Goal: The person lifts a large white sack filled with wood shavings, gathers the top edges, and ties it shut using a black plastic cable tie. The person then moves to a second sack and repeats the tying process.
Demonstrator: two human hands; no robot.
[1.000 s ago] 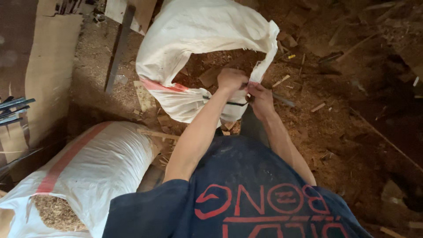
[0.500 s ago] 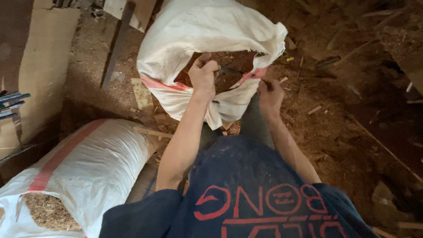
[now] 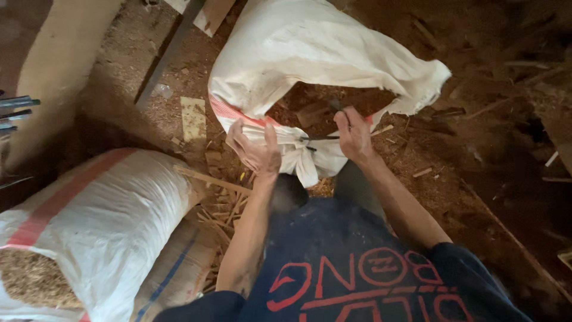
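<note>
The person is standing over a white woven sack point(image 3: 316, 53) that is lying on the dirt floor point(image 3: 476, 155) straight ahead of the hands, its mouth turned back toward them and its long axis running away up the picture and a little to the right. Wood scraps point(image 3: 310, 107) are showing inside the open mouth. The left hand point(image 3: 256, 149) is gripping the near lip of the sack, fingers curled over a bunch of cloth. The right hand point(image 3: 354, 134) is closing on the mouth's right side, and a dark cord point(image 3: 319, 138) is stretching between the two hands (whether the right fingers are pinching the cord, the cloth or both I cannot tell). The hands are apart, both touching the sack's rim; neither is clearly nearer.

Counting: two hands, one sack being handled, one cord. A second sack point(image 3: 89, 232), filled and with sawdust showing at its end, is lying at the lower left, well apart from the hands. Thin wood sticks point(image 3: 220, 203) are lying scattered between the two sacks
</note>
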